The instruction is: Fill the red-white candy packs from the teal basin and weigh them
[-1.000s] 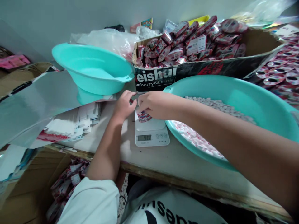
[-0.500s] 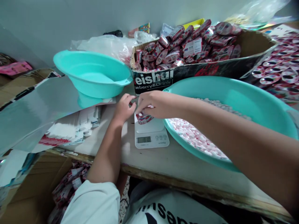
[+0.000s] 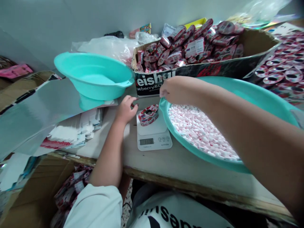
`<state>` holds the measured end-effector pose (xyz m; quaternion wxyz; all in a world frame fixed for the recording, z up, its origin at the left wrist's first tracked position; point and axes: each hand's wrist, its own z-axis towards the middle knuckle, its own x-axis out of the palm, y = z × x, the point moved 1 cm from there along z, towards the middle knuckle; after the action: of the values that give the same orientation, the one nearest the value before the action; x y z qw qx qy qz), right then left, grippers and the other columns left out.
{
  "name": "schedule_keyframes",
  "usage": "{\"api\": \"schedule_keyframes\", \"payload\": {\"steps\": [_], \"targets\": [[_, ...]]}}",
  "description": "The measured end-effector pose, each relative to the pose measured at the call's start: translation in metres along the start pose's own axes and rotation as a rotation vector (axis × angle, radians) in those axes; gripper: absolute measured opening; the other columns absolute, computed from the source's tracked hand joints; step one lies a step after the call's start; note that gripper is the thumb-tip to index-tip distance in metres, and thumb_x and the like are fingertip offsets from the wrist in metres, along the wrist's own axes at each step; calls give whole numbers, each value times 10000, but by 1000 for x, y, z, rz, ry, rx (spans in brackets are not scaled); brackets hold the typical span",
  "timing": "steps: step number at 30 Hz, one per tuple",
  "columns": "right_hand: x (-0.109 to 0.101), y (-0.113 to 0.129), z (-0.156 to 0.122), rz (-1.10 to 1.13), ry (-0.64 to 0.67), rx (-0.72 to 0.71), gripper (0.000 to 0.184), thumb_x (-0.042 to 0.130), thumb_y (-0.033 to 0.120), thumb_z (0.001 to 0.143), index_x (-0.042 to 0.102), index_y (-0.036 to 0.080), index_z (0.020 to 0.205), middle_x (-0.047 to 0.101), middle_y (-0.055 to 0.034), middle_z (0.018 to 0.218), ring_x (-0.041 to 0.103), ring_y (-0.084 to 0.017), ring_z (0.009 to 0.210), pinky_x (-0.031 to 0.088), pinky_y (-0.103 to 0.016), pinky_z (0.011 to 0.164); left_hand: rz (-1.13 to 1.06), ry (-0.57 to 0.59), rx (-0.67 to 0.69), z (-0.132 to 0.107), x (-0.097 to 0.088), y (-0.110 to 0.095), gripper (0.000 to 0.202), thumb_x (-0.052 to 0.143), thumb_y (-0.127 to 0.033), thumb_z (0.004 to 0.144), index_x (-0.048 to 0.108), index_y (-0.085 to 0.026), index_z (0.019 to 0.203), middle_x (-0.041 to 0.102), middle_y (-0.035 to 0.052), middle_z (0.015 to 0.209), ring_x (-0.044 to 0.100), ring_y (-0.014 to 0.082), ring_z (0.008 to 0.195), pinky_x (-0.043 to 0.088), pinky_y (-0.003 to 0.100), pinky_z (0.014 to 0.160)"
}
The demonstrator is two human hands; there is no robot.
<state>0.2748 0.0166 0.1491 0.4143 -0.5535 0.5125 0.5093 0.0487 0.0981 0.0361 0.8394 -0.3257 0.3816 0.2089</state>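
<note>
My left hand (image 3: 127, 109) hovers at the left of the white kitchen scale (image 3: 154, 144), fingers bent and apart, holding nothing. On the scale's plate stands an oval printed packet (image 3: 148, 114), red and pink, with a dark round opening on its top. My right hand (image 3: 168, 90) is closed at the near-left rim of the turquoise basin (image 3: 182, 147) and seems to grip its handle; the fingertips are partly hidden. Small pale pink and white candies (image 3: 201, 131) fill the bottom of that basin. The scale's display (image 3: 147, 141) is lit.
A second turquoise basin (image 3: 95, 76) stands back left. Behind the scale, a cardboard box (image 3: 154, 84) is heaped with filled packets (image 3: 173, 57). Many more packets (image 3: 285, 69) stand at far right. White paper pieces (image 3: 76, 129) lie left; a carton (image 3: 30, 199) sits below the table edge.
My right hand has left the packet on the scale and moved right and up to the basin's rim. The basin's handle has shifted slightly toward the scale. The display digits have changed. My left hand stays put.
</note>
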Motion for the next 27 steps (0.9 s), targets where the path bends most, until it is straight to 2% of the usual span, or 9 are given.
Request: {"api": "schedule_keyframes", "payload": {"steps": [3,7,9,11,14,18,23,25,27], "targets": [[-1,-12,0,-11,55,124,399,568,102,833,741,168,1186,712,-101,982,619,-193,805,422,-311,719,1,-4,-8,-1,0,1,241,589,-180,891,695,-151,1105,607,72,1067,596,157,805,506,284,782],[-2,-21,1,-43,-24,104,344,625,101,778,755,183,1085,715,-83,1059,625,-206,873,429,-312,726,5,4,-15,-1,0,1,230,596,-180,889,696,-152,1094,610,70,1059,597,158,801,508,286,782],[-1,-22,1,-105,46,131,282,635,119,799,767,163,1045,723,-94,979,624,-210,839,427,-329,721,-1,11,-16,-1,0,1,223,597,-180,893,695,-153,1091,611,68,1056,596,154,793,507,281,771],[2,-21,1,-127,179,178,265,663,165,836,773,149,1077,719,-97,917,624,-209,819,430,-339,741,-2,20,-22,0,-1,0,216,597,-179,898,695,-154,1089,614,68,1060,598,154,797,506,274,763],[6,-18,0,-71,304,173,324,708,288,871,762,148,1158,719,-85,953,635,-218,882,431,-349,818,7,28,-27,0,-1,-1,211,598,-172,898,697,-156,1084,619,67,1057,595,153,799,503,272,761],[10,-15,0,-55,361,115,421,709,403,875,750,116,1179,723,-93,976,635,-228,888,423,-349,820,11,19,-13,0,-3,-1,203,600,-170,889,700,-150,1065,622,69,1048,587,156,799,499,279,767],[12,-12,1,-45,421,143,459,755,448,805,750,124,1130,714,-94,837,636,-217,776,442,-333,740,-11,37,-15,1,-8,-4,162,582,-176,902,703,-154,1008,663,74,1011,617,177,891,506,285,808],[14,-13,2,-25,417,140,451,754,468,797,756,116,1079,705,-97,802,621,-206,732,437,-332,718,-69,30,-42,1,-14,-9,140,589,-202,917,710,-158,972,685,69,976,629,182,911,512,286,817],[17,-15,3,-6,439,137,450,748,465,801,754,102,1066,700,-99,789,596,-187,685,425,-323,693,-211,45,-92,0,-22,-17,179,599,-277,945,717,-163,1017,701,71,1004,646,181,919,524,290,830]]}}
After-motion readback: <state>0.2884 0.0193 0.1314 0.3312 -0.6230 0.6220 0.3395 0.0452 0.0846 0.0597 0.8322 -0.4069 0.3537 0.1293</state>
